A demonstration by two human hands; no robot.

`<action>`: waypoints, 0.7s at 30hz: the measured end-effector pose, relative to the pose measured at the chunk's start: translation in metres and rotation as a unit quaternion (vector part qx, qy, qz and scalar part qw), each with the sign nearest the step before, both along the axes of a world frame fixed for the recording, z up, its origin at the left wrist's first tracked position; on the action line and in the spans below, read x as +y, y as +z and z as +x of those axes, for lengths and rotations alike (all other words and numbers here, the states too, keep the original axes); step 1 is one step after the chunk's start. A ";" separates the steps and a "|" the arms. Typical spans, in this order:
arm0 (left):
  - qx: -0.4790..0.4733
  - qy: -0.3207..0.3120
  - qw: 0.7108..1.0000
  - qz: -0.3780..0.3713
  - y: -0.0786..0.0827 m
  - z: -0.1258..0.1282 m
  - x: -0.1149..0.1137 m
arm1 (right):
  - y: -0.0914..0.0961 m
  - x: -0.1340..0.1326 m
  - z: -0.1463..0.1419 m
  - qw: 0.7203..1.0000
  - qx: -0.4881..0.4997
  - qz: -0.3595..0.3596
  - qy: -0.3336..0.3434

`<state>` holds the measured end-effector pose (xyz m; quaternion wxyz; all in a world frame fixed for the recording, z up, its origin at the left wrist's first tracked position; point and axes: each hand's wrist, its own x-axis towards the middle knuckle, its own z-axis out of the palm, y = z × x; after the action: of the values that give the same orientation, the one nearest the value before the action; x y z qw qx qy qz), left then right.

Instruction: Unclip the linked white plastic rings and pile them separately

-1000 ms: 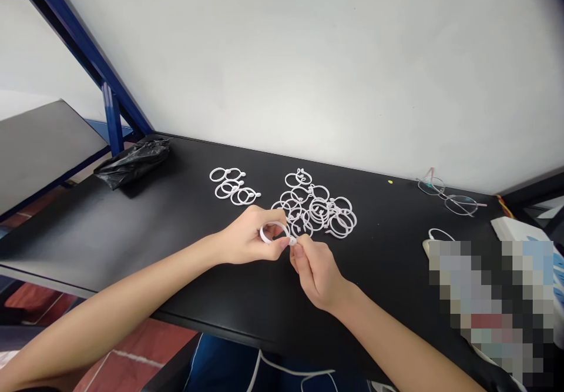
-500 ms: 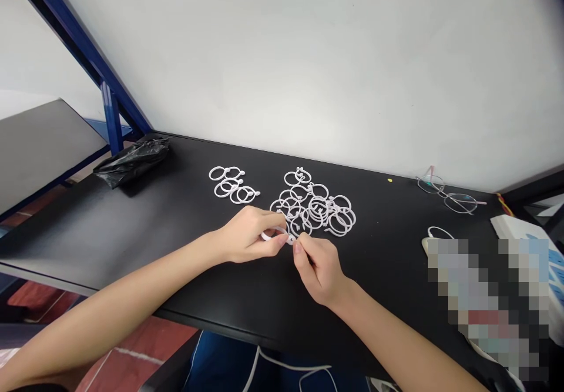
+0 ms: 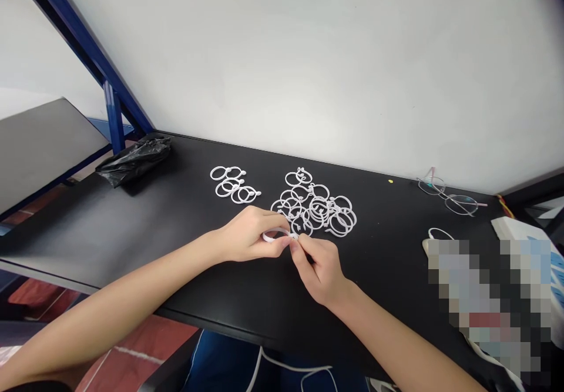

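Note:
A white plastic curtain ring (image 3: 269, 237) is held between my two hands over the black table. My left hand (image 3: 251, 233) is closed, pinching the ring with thumb and fingers. Opposite it, my right hand (image 3: 318, 264) pinches the ring's small eyelet end, its fingertips nearly touching the left ones. The fingers partly cover that end of the ring. Just beyond my hands lies a loose pile of white rings (image 3: 318, 208), several of them overlapping. To the left of the pile sits a smaller group of white rings (image 3: 230, 187).
A crumpled black plastic bag (image 3: 134, 160) lies at the table's back left. Eyeglasses (image 3: 460, 205) rest at the back right, near a white power strip (image 3: 513, 233). A blurred-out object (image 3: 480, 304) lies at the right. The wall (image 3: 299, 74) closes off the back edge.
My right fingertips have moved slightly left, closer to my left fingertips at the ring's end. Both ring groups lie as before.

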<state>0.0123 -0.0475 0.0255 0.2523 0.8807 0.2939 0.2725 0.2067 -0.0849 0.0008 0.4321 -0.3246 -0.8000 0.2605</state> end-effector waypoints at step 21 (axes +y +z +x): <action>-0.011 0.018 1.000 -0.005 -0.005 -0.001 0.000 | 0.000 0.000 0.001 1.000 -0.010 -0.014 0.004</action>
<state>0.0117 -0.0475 0.0207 0.2546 0.8713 0.3079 0.2849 0.2080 -0.0847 0.0004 0.4189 -0.3302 -0.8016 0.2702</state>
